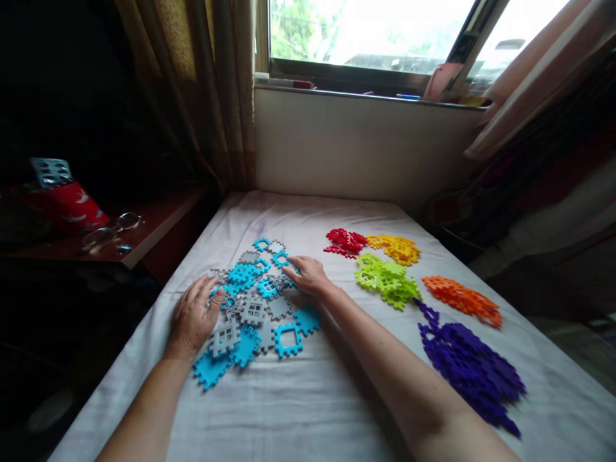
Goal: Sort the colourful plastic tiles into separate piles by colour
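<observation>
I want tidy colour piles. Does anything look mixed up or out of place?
Yes: the pile of blue and grey tiles under the left hand and right hand is mixed; the red pile, yellow pile, green pile, orange pile and purple pile each hold one colour.

The tiles (255,308) are sky blue and grey, mixed. Each other heap is one colour: red pile (344,242), yellow pile (394,249), lime green pile (387,281), orange pile (462,300), dark purple pile (469,366). The sheet (308,398) is white, faintly lilac. The curtain (192,77) is tan with golden patterning. The pouch (72,205) is red with white marks
</observation>
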Tool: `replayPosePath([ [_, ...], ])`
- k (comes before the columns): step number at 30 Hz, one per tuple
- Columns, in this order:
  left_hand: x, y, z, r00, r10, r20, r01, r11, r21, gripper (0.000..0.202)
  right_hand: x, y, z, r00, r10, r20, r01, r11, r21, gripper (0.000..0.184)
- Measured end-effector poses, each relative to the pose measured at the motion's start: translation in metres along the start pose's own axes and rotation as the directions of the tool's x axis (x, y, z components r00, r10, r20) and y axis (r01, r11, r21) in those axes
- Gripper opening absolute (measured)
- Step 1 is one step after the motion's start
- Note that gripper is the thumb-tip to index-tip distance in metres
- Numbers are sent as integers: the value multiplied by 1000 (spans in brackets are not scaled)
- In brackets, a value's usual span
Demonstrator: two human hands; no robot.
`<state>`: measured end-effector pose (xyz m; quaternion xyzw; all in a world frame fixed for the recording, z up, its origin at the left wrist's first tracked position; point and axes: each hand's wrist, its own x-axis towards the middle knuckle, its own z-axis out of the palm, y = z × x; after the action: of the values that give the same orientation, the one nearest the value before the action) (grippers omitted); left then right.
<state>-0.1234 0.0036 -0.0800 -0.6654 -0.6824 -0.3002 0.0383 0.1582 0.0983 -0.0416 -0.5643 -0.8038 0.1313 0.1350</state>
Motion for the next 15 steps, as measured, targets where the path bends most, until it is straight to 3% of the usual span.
replayPosePath([
  [3,-3,-1,4,999,-40,-20,41,998,56,57,0,-8,-1,993,-80,-84,86,994,72,42],
  [7,-7,2,7,996,-76,54,71,993,98,57,40,-21,-3,988,19,-153,-8,997,71,42],
  [11,-9,4,6,994,-73,85,62,990,127,60,90,-46,5,990,143,6,-143,990,19,63],
  [15,-10,8,4,990,-116,80,102,982,161,65,98,-74,19,987,55,149,-49,998,-44,69],
])
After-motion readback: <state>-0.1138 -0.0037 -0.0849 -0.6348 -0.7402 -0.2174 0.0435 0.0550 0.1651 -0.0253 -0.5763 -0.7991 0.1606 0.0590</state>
